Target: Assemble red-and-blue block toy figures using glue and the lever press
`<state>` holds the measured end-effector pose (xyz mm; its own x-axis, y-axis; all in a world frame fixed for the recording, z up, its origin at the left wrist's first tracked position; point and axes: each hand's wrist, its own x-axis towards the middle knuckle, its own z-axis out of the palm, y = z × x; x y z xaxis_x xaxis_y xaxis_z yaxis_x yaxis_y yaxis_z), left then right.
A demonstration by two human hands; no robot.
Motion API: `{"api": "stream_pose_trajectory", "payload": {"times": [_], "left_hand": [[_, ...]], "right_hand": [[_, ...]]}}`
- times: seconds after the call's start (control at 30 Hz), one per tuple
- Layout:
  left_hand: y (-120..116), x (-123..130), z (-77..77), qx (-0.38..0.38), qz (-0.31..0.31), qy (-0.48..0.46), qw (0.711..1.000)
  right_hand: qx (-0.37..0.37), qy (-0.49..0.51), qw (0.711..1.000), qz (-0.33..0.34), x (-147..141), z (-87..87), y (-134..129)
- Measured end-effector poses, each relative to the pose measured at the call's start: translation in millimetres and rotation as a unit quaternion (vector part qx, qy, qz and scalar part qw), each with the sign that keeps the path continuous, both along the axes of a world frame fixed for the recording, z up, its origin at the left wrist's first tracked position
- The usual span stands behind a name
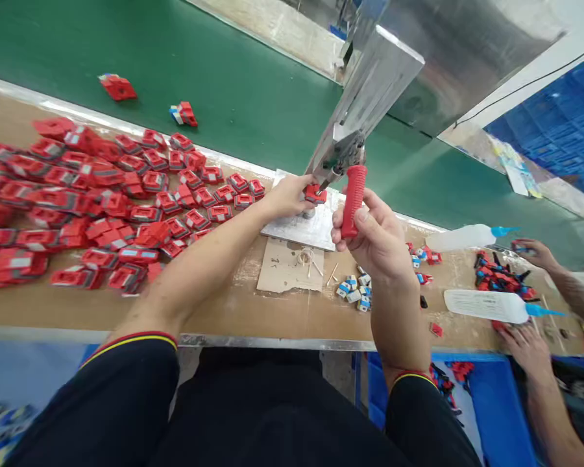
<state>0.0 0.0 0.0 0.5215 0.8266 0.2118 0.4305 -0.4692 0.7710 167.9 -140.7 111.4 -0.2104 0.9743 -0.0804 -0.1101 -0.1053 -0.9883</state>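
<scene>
My left hand [292,196] pinches a small red part [315,193] under the tip of a metal hand press [357,104]. The press stands on a silvery base plate [299,227]. Around the red press handle [354,201], the fingers of my right hand [377,235] are closed, with the thumb on its near side. The handle points down toward me. Just in front of the base plate lies a piece of cardboard [289,269] with a small ring and thin sticks on it. Small white and blue blocks [355,292] sit beside my right wrist.
Many red parts [102,188] cover the table's left side. Two red pieces rest on the green belt [253,97] behind. At right are two white bottles with blue tips [486,306], a red and black pile [501,275] and another person's hands [525,350].
</scene>
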Motion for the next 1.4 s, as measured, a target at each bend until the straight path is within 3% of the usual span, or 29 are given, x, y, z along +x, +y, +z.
{"api": "stream_pose_trajectory", "payload": {"times": [0.13,0.27,0.47,0.6,0.7,0.8,0.9,1.0,1.1,1.2,1.3,1.4], "left_hand": [[-1.5,0.0,0.4,0.010,-0.004,0.001,1.000],[-5.0,1.2,-0.4,0.011,-0.002,-0.004,1.000],[-5.6,1.6,-2.9,0.019,0.013,0.035,0.999],[-7.5,4.5,-1.0,0.022,0.014,0.056,0.998],[-8.8,3.8,3.8,0.019,0.000,0.081,0.996],[-8.0,-13.3,9.8,0.042,-0.030,0.084,0.995],[-7.7,-45.7,13.8,0.071,0.007,0.086,0.994],[-11.3,-69.6,14.0,0.052,0.032,0.169,0.984],[-16.4,-69.1,9.8,0.042,0.011,0.261,0.964],[-20.1,-60.6,6.7,0.058,-0.003,0.299,0.952],[-34.0,-68.8,14.0,0.086,0.003,0.265,0.960],[-73.7,-92.5,33.8,0.103,0.022,0.127,0.986]], "right_hand": [[-0.007,-0.014,1.000,0.016,1.0,-9.5,-1.3],[0.005,-0.045,0.999,0.028,1.0,-29.6,1.9],[0.069,-0.124,0.990,-0.018,-1.5,-71.0,29.3],[0.096,-0.144,0.985,-0.017,-0.7,-85.9,42.0],[0.109,-0.141,0.984,-0.017,1.9,-90.5,43.4],[0.134,-0.137,0.981,-0.039,9.3,-93.3,37.7],[0.170,-0.131,0.972,-0.097,21.6,-96.1,23.8],[0.197,-0.117,0.958,-0.170,30.4,-99.7,8.3],[0.218,-0.096,0.940,-0.245,29.3,-102.8,-1.3],[0.244,-0.087,0.926,-0.274,25.4,-101.0,-9.4],[0.294,-0.102,0.905,-0.290,24.4,-92.8,-27.3],[0.350,-0.166,0.877,-0.285,18.3,-82.1,-57.1]]}}
